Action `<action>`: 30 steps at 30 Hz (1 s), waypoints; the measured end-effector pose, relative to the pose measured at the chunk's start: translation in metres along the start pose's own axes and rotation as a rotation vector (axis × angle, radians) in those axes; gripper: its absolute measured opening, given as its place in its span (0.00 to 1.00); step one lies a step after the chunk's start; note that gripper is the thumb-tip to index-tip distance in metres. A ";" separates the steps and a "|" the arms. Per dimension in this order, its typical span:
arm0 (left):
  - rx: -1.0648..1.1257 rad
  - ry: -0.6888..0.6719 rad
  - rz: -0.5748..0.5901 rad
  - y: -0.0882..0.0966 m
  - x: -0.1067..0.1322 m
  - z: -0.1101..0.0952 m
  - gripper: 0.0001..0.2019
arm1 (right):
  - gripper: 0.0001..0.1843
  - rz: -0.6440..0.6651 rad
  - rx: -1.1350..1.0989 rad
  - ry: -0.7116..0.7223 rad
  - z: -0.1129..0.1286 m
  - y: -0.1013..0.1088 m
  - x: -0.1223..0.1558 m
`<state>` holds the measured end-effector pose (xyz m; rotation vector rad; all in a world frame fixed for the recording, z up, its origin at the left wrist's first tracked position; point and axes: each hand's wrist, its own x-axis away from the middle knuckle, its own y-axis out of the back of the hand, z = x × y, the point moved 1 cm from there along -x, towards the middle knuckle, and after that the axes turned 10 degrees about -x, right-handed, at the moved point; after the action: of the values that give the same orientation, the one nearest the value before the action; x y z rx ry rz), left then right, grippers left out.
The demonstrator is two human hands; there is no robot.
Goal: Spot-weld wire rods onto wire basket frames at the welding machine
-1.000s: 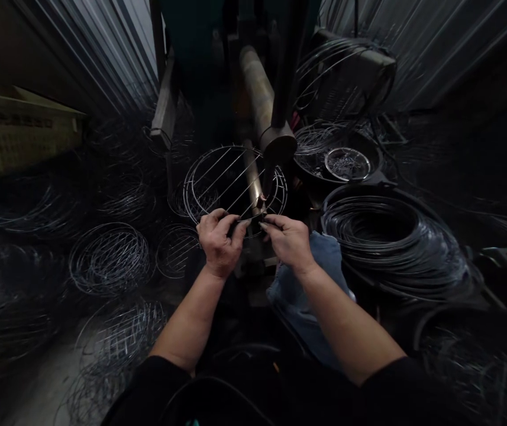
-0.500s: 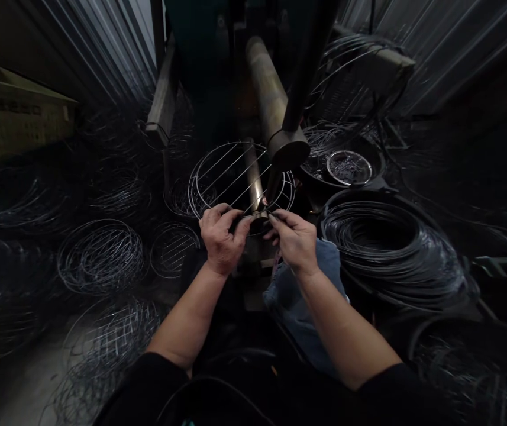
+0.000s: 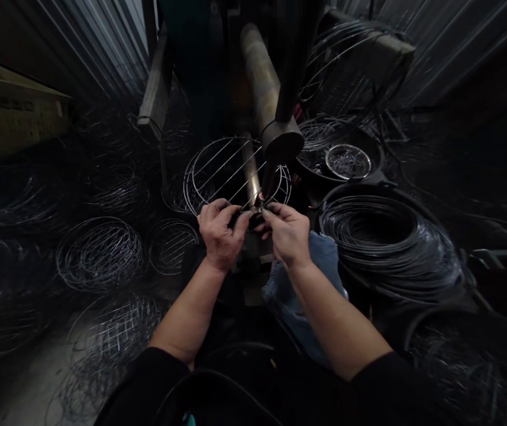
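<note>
A round wire rack point(image 3: 222, 171) with parallel cross wires and a double rim is held in front of me. My left hand point(image 3: 221, 232) is closed on the near left of its rim, thumb and fingers pinched together. My right hand point(image 3: 289, 231) pinches at the near right of the rim, close to the left fingertips; the exact bit of wire between its fingers is too small to make out. Right at the fingertips, the rim lies between a lower brass-coloured rod point(image 3: 251, 171) and a dark upper electrode tip point(image 3: 269, 180) of a machine.
A thick cylindrical machine arm point(image 3: 265, 89) reaches above the rack. To the right lie a large wire coil point(image 3: 368, 254) and a bowl of small metal pieces point(image 3: 348, 162). Wire racks point(image 3: 100, 254) are piled on the left floor. Blue denim cloth point(image 3: 324, 260) hangs below my right hand.
My right hand has shifted slightly left, nearer the left fingertips. The whole view has shifted a little, and the rack stays between my hands at the machine tip.
</note>
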<state>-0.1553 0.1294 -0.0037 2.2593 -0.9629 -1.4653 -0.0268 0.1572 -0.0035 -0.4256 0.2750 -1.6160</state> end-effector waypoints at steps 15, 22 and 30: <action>0.046 0.002 -0.030 -0.001 -0.004 0.000 0.09 | 0.09 -0.055 0.114 0.233 -0.007 0.004 0.006; 0.066 0.049 0.018 -0.001 -0.008 -0.001 0.09 | 0.09 -0.050 0.110 0.217 -0.006 0.003 0.003; 0.075 0.080 0.035 -0.004 -0.011 0.001 0.08 | 0.09 -0.037 0.111 0.212 -0.006 0.003 -0.001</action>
<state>-0.1572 0.1400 0.0016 2.3222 -1.0434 -1.3353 -0.0268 0.1572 -0.0100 -0.1756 0.3370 -1.7061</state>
